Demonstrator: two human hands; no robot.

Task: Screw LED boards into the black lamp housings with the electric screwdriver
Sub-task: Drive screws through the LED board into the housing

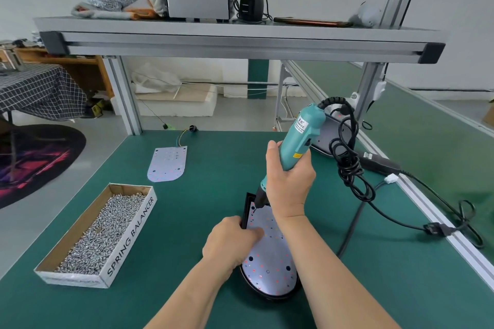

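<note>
Head view, lamp housing (245, 211) on green bench (203, 173), shelf (240, 37) above, grey floor (235, 121)

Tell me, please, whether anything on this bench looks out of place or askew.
Only the black cord of the electric screwdriver: it hangs in a knotted tangle beside the right hand. Nothing looks spilled or damaged.
</note>
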